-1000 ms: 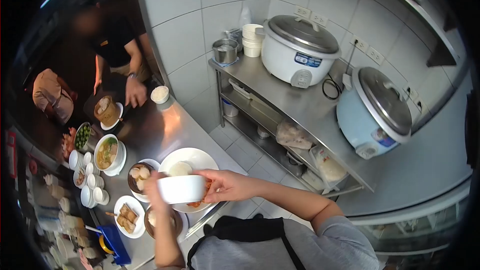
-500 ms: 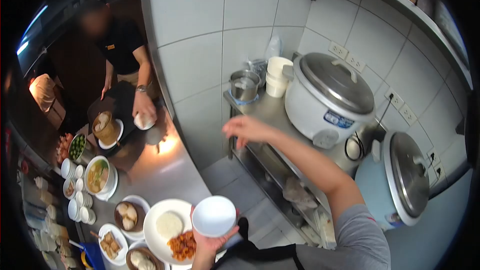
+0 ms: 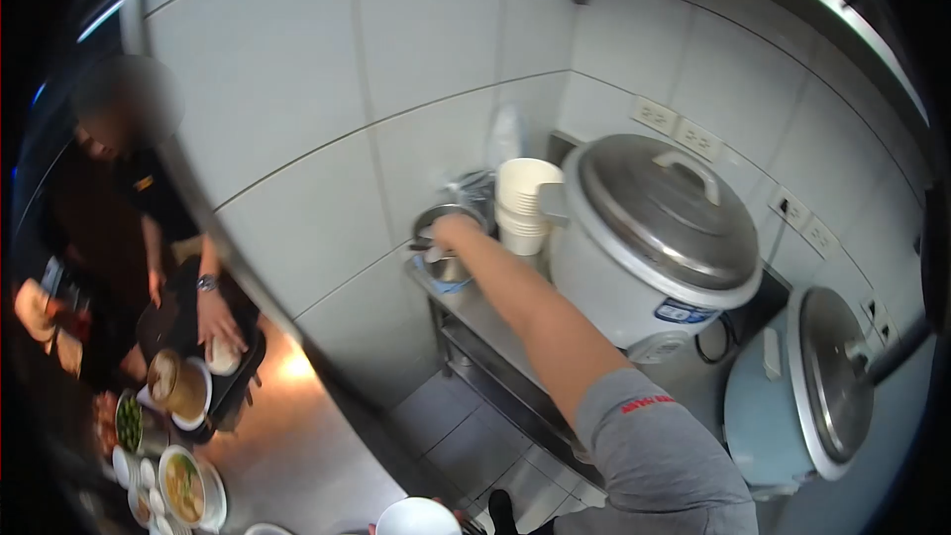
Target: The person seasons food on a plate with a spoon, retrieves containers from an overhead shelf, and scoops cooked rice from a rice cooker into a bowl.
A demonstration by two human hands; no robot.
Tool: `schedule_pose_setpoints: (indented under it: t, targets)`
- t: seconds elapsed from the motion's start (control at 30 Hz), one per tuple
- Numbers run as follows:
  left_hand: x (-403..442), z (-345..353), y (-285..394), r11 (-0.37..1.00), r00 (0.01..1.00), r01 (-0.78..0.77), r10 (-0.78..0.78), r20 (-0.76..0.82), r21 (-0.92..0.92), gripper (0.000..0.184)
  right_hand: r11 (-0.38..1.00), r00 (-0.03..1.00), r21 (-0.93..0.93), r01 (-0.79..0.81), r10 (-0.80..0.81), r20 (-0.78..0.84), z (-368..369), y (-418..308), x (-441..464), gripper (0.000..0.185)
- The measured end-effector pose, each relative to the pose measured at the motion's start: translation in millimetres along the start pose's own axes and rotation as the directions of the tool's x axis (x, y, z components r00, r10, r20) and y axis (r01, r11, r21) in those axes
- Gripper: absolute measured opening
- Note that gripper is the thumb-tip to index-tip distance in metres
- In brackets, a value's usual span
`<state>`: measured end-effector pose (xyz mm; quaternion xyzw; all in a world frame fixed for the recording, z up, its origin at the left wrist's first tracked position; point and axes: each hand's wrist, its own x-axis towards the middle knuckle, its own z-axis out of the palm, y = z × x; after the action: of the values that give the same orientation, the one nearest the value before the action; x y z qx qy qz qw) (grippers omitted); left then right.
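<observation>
at the far left, a co-worker's hand [image 3: 220, 322] rests over a small white bowl [image 3: 224, 357], perhaps to steady it on the dark tray [image 3: 260, 349] beside the steamer basket [image 3: 176, 386]. below, in the lower left, a soup bowl [image 3: 184, 485] sits on a plate, likely to catch drips, on the table [image 3: 297, 456]. at the bottom centre, cut off by the frame, the left hand [image 3: 464, 519] grips a white bowl [image 3: 416, 517], held low and apart from the reaching arm, presumably to leave that side free. mid-frame, the right hand [image 3: 454, 230] dips into the metal pot [image 3: 449, 269]; whether its fingers are closed on anything, i cannot tell. right of it stand stacked cups [image 3: 522, 208], then a lidded rice cooker [image 3: 634, 267].
</observation>
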<state>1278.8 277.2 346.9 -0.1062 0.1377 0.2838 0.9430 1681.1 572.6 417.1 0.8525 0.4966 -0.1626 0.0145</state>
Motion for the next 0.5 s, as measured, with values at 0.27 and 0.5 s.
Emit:
schedule_pose_setpoints:
  t: [0.27,0.5]
  targets:
    - [13.5,27.0,-8.0,0.990,1.000,0.019,-0.017,-0.022,0.142,0.075,0.924,0.990,-0.355,0.144,-0.134,0.051,-89.7,18.2,-64.7,0.027]
    - [-3.8,45.0,-34.1,0.961,0.996,-0.050,0.067,-0.055,0.274,0.075,0.927,0.876,-0.327,-0.185,0.005,-0.483,-225.5,225.3,-137.4,0.026]
